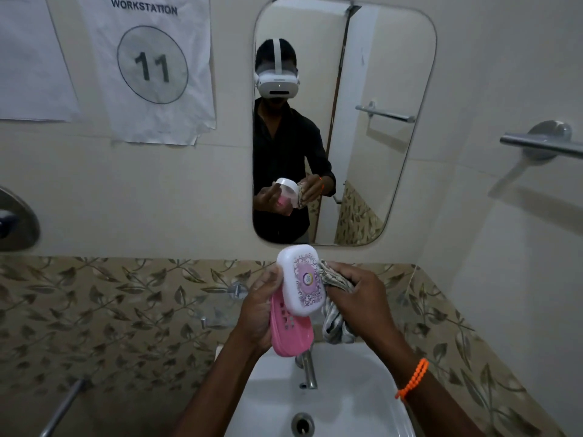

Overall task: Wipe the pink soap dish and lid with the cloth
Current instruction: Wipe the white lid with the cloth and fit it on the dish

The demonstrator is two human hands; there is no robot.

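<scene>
Head view, above a white sink (362, 389). The left hand (257, 313) holds both parts of the soap box at once: fingers and thumb curl round the white lid (301, 280), tilted up on edge with its printed top toward the camera, and the pink soap dish (290, 332) hangs below and behind it, slotted inside visible. The right hand (359, 298) is closed round a bunched striped cloth (334, 301), which touches the lid's right edge.

Progress, judged: wiping is in hand, at the lid's side. Which surfaces are already wiped cannot be told; no dirt or wet shows either way. The dish probably remains to be done, or redone.

Contents: dish shows 0 soap, only drain slots. Lid interior faces away, not seen. Sink basin holds nothing visible; tap (307, 369) stands under the dish, no water running.
</scene>
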